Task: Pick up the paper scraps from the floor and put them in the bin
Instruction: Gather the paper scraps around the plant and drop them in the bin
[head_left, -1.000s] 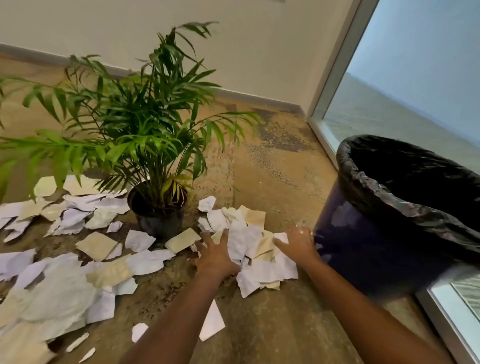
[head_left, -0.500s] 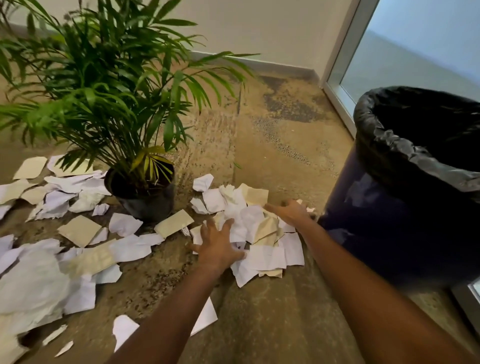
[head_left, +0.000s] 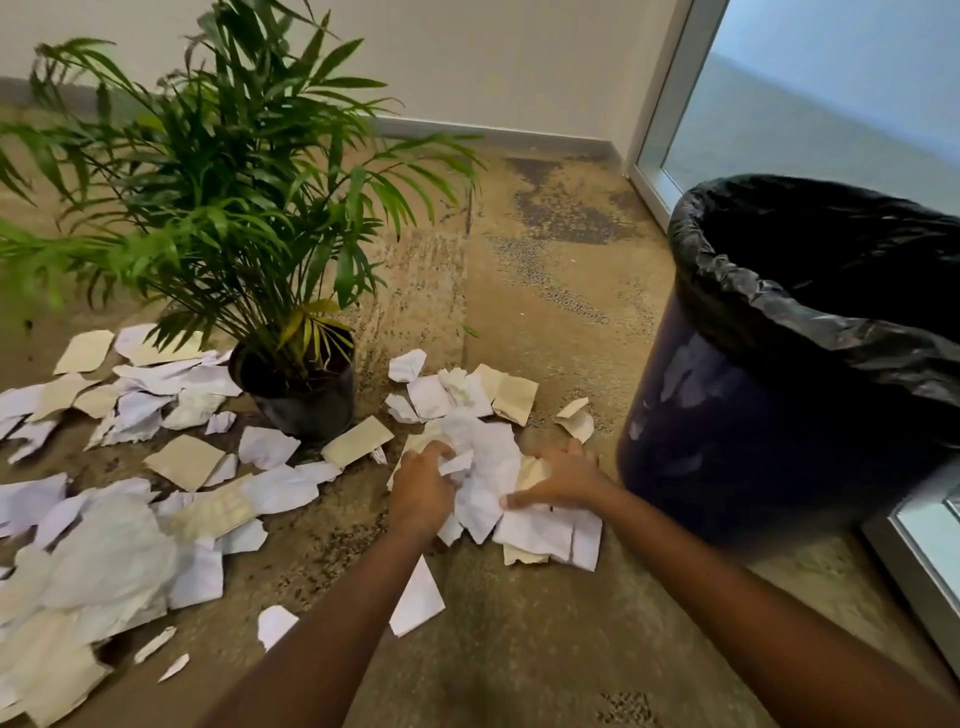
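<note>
- A person's left hand (head_left: 421, 488) and right hand (head_left: 563, 478) close in from either side on a heap of torn white and beige paper scraps (head_left: 488, 460) lying on the mottled tan carpet floor (head_left: 545, 312), just beside the bin.
- Half a second earlier the left hand lay flat on the heap with its fingers spread; now its fingers (head_left: 441, 452) are curled tight and bunch white paper in a grip.
- The right hand, earlier stretched to the heap's far edge, has drawn back to its right side. Its thumb presses on the white sheets and its fingers (head_left: 576, 452) curl over a beige piece.
- The heap, flat before, now stands crumpled and raised between the two hands, though its lower sheets still touch the floor.
- Two small beige scraps (head_left: 574, 418) lie uncovered near the bin's base, apart from the heap.
- The dark blue round plastic bin (head_left: 727, 441), lined with a black plastic bag (head_left: 779, 296), stands upright to the right by the glass window (head_left: 831, 104); what lies inside cannot be made out.
- A potted green palm (head_left: 234, 182) in a black pot (head_left: 301, 400) stands left of the heap, and a wide scatter of paper pieces (head_left: 104, 545) lies untouched on the floor to the left of it.
</note>
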